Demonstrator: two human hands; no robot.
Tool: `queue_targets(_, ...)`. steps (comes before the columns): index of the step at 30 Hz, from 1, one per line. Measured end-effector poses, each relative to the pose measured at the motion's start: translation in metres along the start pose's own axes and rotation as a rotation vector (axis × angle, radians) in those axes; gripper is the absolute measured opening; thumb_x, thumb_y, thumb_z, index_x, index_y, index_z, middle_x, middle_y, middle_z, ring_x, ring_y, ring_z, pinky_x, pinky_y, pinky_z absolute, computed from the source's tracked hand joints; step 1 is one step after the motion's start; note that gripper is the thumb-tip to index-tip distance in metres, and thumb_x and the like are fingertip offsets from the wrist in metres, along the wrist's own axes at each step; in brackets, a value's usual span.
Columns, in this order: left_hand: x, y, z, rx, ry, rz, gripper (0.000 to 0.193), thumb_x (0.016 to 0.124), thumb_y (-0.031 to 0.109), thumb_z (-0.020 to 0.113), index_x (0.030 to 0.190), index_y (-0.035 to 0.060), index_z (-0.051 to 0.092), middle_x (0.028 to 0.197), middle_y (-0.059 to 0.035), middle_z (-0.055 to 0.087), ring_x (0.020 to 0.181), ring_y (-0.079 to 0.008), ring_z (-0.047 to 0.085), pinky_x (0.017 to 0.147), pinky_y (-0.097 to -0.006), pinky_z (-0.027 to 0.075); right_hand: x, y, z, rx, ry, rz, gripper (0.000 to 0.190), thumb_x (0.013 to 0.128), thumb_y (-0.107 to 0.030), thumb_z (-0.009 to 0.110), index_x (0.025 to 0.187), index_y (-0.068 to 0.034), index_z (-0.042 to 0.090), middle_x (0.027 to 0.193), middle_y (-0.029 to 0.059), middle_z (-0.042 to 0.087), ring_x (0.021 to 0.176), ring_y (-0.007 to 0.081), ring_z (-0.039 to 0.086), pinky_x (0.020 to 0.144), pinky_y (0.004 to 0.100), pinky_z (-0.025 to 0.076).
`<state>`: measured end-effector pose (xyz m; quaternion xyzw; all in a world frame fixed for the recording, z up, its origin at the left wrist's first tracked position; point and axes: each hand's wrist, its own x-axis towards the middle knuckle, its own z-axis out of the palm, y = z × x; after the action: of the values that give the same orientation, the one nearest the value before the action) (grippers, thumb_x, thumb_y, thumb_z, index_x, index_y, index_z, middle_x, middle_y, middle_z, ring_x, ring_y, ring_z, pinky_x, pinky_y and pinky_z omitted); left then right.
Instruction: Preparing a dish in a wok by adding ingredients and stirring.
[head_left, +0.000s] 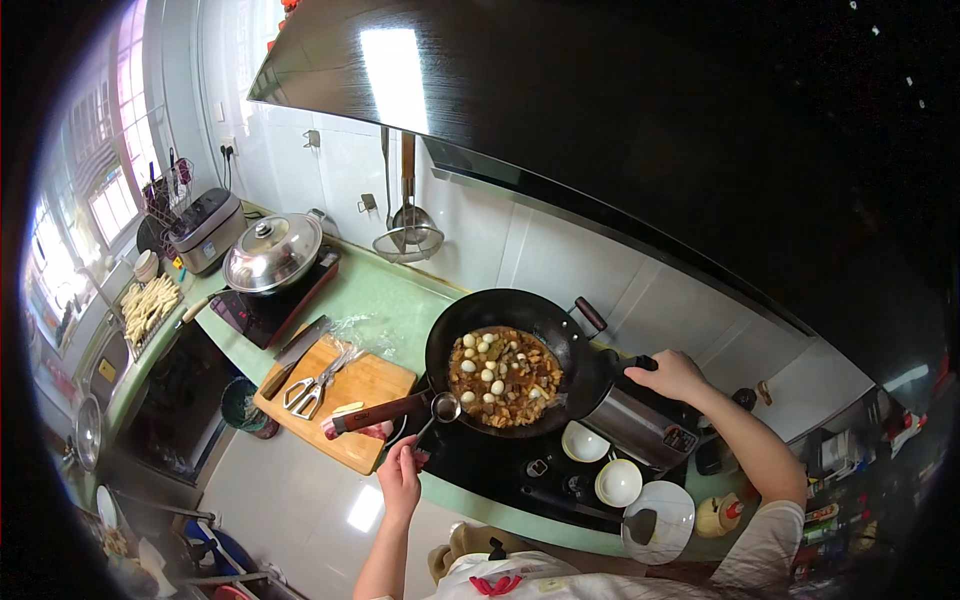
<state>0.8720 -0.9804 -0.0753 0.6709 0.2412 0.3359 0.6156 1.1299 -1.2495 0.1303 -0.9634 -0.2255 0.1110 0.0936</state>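
Note:
A dark wok (491, 307) sits on the black gas hob (480, 465), holding brown liquid, browned chunks (517, 416) and several small peeled eggs (487, 374). My right hand (675, 376) grips the black handle of a stainless-steel kettle (637, 431). The kettle is tipped on its side, its mouth end at the wok's right rim; I cannot tell whether liquid runs out. In my left hand (401, 476) is the thin handle of a small metal ladle (446, 407). The ladle's bowl is by the wok's left rim, beside its wooden handle (382, 415).
Left of the wok, a cutting board (360, 382) bears kitchen scissors (315, 391), raw meat (375, 430) and a cleaver (300, 345). Two white bowls (619, 484), a plate (667, 517) with a dark spatula (641, 526) and a squeeze bottle (716, 516) stand near me. A range hood (562, 112) hangs above.

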Motion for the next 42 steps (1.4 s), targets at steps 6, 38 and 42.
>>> queue_targets(6, -0.001, -0.001, 0.0, 0.021, 0.003, 0.01, 0.027, 0.093, 0.018, 0.036, 0.102, -0.0002, 0.054, 0.07, -0.0042, 0.059, 0.061, -0.0083, 0.053, 0.054, -0.0207, 0.041, 0.004, 0.009, 0.004, -0.002, -0.015, 0.022, 0.048, 0.069, -0.049, 0.059, 0.09, -0.006, 0.063, 0.083, 0.0163, 0.063, 0.079, 0.0307, 0.06, 0.07, 0.0363, 0.046)
queue_targets(38, 0.164, -0.038, 0.152, 1.325, -0.94, 1.125, 0.02, 0.073, 0.014, 0.048, 0.083, 0.0008, 0.058, 0.086, -0.0101, 0.058, 0.094, -0.0232, 0.05, 0.074, -0.0315, 0.047, -0.225, 0.137, 0.041, 1.319, 0.911, 0.301, 0.015, 0.075, -0.015, 0.049, 0.068, -0.002, 0.049, 0.057, 0.0033, 0.048, 0.041, 0.0092, 0.039, 0.038, 0.0237, 0.032)
queue_targets(42, 0.169, -0.039, 0.192, 1.325, -0.91, 0.945, 0.024, 0.071, 0.017, 0.051, 0.088, 0.0004, 0.056, 0.086, -0.0102, 0.058, 0.089, -0.0244, 0.051, 0.077, -0.0336, 0.043, -0.306, 0.19, 0.067, 1.277, 1.04, 0.39, 0.023, 0.074, -0.016, 0.046, 0.091, 0.0, 0.048, 0.063, 0.0051, 0.048, 0.046, 0.0103, 0.04, 0.04, 0.0262, 0.032)
